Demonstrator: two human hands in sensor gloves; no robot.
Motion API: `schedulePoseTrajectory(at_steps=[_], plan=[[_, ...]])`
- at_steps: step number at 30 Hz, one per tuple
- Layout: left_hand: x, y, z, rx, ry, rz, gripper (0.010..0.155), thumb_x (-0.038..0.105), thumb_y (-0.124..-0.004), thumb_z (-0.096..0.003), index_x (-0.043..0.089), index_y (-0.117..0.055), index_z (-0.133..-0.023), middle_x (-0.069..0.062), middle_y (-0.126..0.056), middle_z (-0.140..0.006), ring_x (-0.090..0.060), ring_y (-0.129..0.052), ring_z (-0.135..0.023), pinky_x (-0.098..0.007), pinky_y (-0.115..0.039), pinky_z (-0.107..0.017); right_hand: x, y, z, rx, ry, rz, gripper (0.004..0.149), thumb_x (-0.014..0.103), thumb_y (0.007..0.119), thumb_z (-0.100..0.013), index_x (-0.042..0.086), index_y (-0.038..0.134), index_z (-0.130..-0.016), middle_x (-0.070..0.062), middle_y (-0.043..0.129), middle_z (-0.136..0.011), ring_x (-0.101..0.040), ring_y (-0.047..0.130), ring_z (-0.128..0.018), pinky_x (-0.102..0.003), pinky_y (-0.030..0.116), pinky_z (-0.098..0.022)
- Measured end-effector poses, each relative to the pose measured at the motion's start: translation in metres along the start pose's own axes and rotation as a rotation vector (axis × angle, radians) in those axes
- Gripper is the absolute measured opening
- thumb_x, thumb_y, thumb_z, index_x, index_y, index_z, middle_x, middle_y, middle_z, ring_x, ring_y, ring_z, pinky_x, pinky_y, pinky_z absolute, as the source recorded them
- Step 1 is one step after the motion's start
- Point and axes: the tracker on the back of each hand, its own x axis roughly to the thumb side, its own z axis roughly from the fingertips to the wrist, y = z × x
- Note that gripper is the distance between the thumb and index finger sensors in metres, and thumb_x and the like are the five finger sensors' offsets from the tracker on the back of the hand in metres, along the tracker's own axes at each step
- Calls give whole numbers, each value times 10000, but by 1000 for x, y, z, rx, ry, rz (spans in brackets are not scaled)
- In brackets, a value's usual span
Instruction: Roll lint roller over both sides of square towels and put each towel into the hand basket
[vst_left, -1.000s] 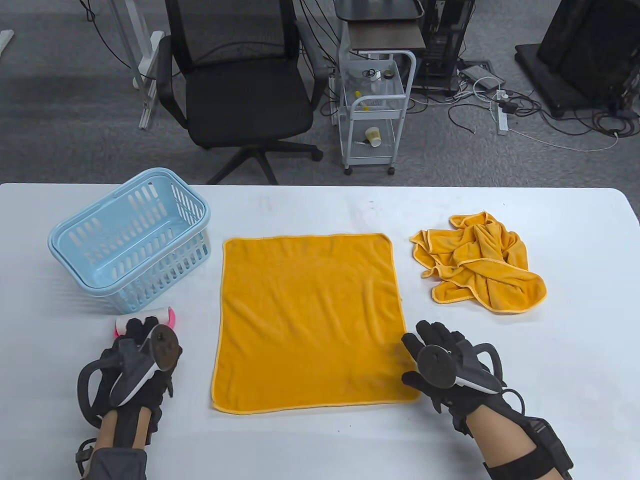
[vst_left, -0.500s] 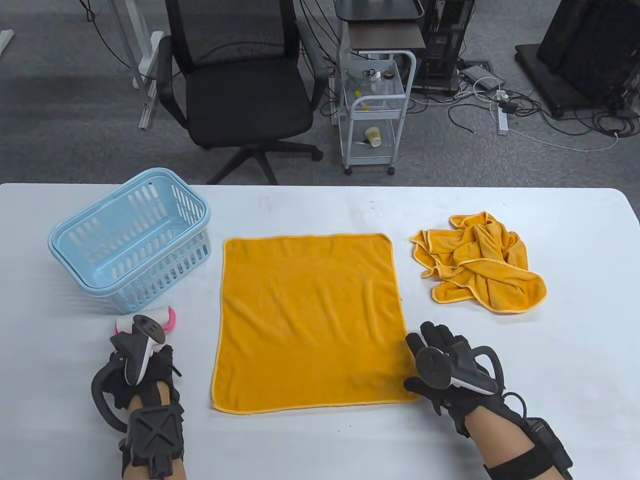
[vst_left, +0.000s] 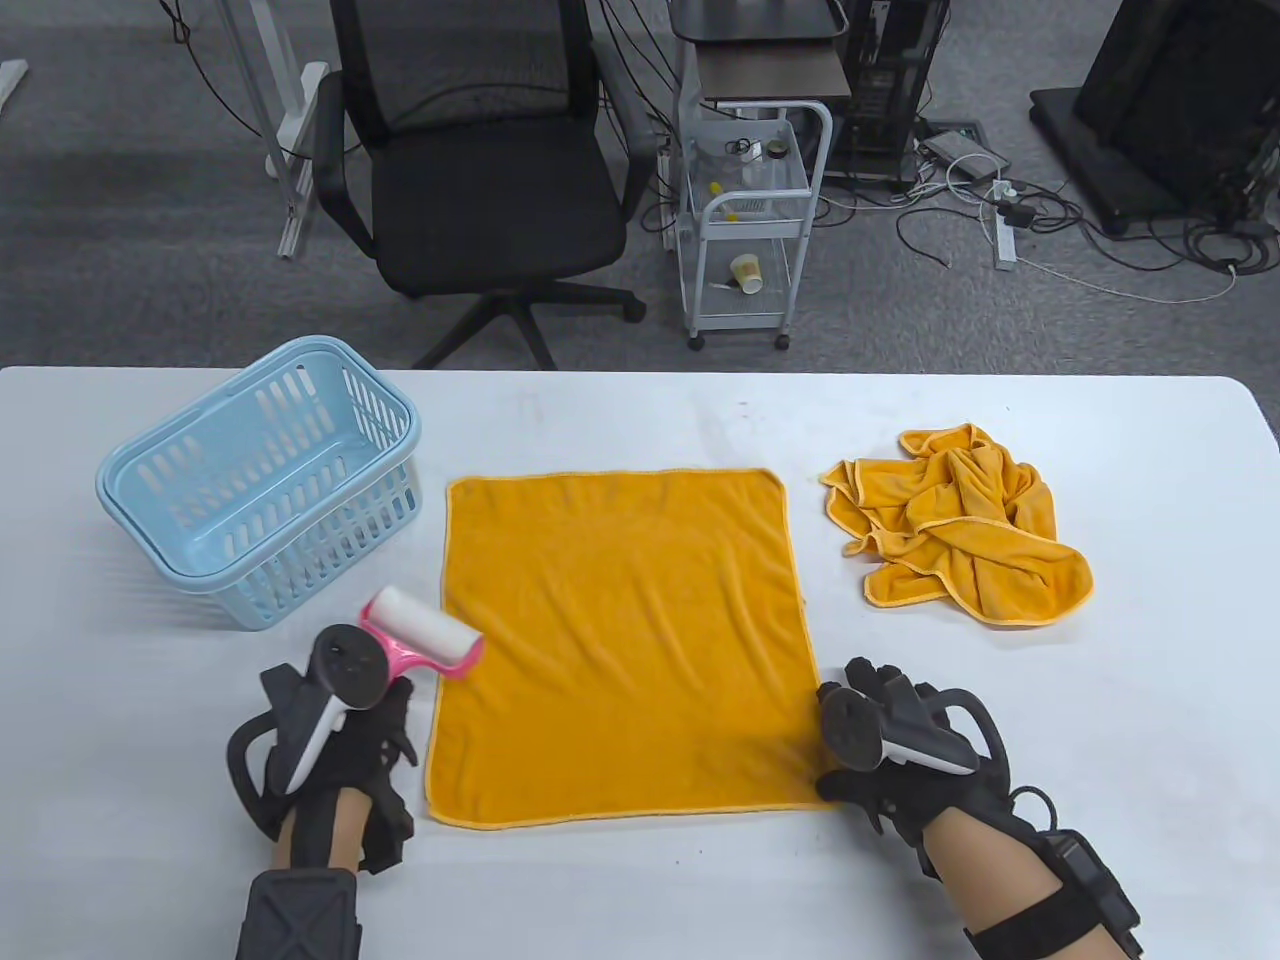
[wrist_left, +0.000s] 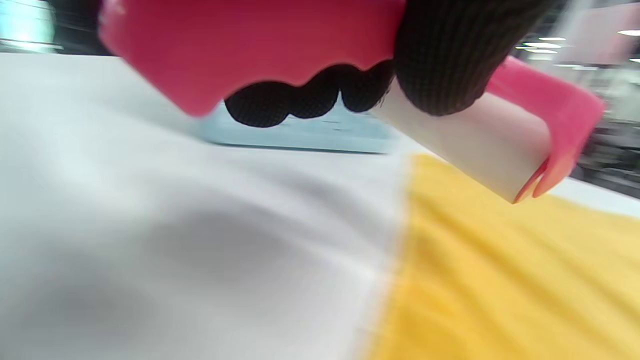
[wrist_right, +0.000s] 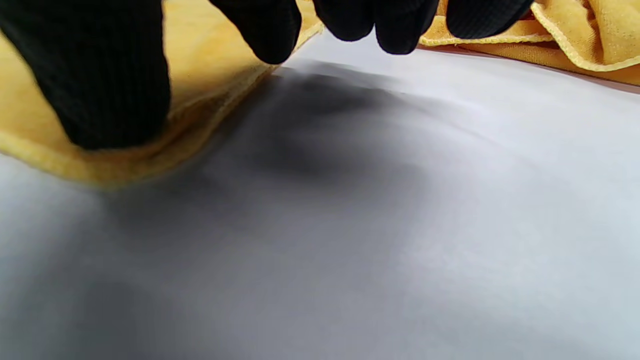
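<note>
Basket (vst_left: 255, 480) sits at the table's (vst_left: 640, 880) far left, well apart from the flat towel's (vst_left: 620, 640) left edge. Left hand (vst_left: 345, 740) grips the pink roller (vst_left: 425, 640), its white drum over that edge, above the cloth. Right hand (vst_left: 890, 760) presses its thumb on the near right corner, fingers relaxed. Farther right lies a crumpled towel (vst_left: 960, 530), bare table around it.

- I'm working in an office or lab room with grey carpet (vst_left: 150, 200).
- Beyond my white bench (vst_left: 640, 420) stand a black swivel chair (vst_left: 480, 180), a white trolley (vst_left: 750, 220) and tangled floor cables (vst_left: 1050, 230).
</note>
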Motion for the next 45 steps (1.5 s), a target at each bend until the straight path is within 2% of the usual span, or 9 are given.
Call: schedulePoseTrajectory(at_steps=[7,10,14,18,22,31,36,40,45], plan=[[140,-46,15,-162,-454,-100,512,500,-757,-489,395,-642,-977,4,-826,-975,-321,-933,-827,-587,-774,-642,-1,1,0,7,2,-8,933,602,876,-459,122,475,-1150,-273,370,-1156,-568,471,-1023,-728,527,-652],[177,-74,13,-228,-567,-165,518,502,-743,-487,402,-624,-981,19,-827,-960,-296,-937,-802,-568,-783,-638,-2,1,0,12,3,-17,931,605,871,-460,119,478,-1149,-272,371,-1155,-565,471,-1023,-728,528,-652],[197,-100,6,-288,-617,-208,520,499,-744,-488,400,-622,-984,17,-830,-952,-296,-936,-793,-562,-781,-637,-2,1,1,15,2,-19,930,605,872,-459,119,480,-1148,-273,371,-1155,-567,472,-1021,-727,528,-653],[193,-110,0,-290,-603,-334,532,495,-761,-482,377,-635,-986,13,-848,-932,-300,-948,-765,-559,-786,-622,-3,1,0,16,0,-20,930,604,873,-459,118,479,-1149,-274,370,-1155,-567,471,-1022,-728,528,-652],[169,-98,-4,-263,-525,-571,507,449,-846,-473,388,-649,-937,61,-882,-871,-245,-988,-718,-527,-825,-610,-3,1,0,15,-1,-17,928,600,876,-458,118,486,-1148,-273,374,-1156,-567,470,-1022,-728,526,-652],[58,-50,-9,-221,-178,-918,400,375,-868,-490,438,-708,-851,95,-897,-864,-230,-992,-748,-543,-800,-661,-3,1,0,15,-1,-19,920,596,878,-458,116,499,-1145,-272,385,-1154,-567,477,-1020,-728,530,-651],[13,-28,-10,-237,-75,-960,408,379,-870,-490,454,-705,-855,109,-877,-889,-218,-974,-779,-553,-777,-682,-2,1,0,15,-2,-18,913,593,878,-460,115,505,-1144,-273,389,-1153,-566,480,-1020,-728,529,-651],[20,-20,-14,-254,-147,-757,441,386,-873,-492,452,-679,-882,111,-859,-898,-211,-959,-775,-557,-770,-679,-2,1,0,14,-5,-16,911,589,879,-461,115,505,-1143,-274,391,-1153,-568,481,-1019,-728,531,-649],[88,-30,-29,-183,-340,-591,486,399,-868,-481,420,-649,-915,101,-856,-890,-199,-968,-747,-534,-798,-654,-3,2,-1,19,-3,-31,909,590,876,-462,115,506,-1143,-271,395,-1152,-565,484,-1018,-727,533,-649]])
